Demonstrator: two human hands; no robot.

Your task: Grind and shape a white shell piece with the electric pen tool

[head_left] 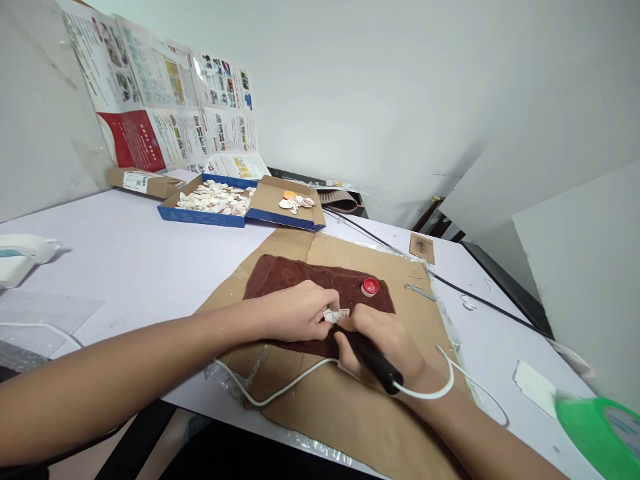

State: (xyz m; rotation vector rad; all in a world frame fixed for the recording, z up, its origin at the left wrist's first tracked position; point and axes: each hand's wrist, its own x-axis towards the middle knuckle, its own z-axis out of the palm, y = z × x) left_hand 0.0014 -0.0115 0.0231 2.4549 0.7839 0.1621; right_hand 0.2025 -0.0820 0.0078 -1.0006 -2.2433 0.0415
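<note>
My left hand [295,312] pinches a small pale shell piece [336,315] and holds it down on a dark brown cloth [300,275]. My right hand [385,337] grips a black pen-shaped tool [370,357] with a white cord [290,385] at its rear, its tip against the shell piece. A small red cap [370,287] lies on the cloth just beyond my right hand. The cloth rests on a flattened cardboard sheet [350,407] on the white table [135,260].
A blue-edged box [210,215] of pale shells and its open lid [280,219] with a few shells sit at the back. Printed sheets [165,107] lean on the wall. A white glue gun [23,257] lies far left, green tape [600,433] at the right, a black cable [465,293] crosses behind.
</note>
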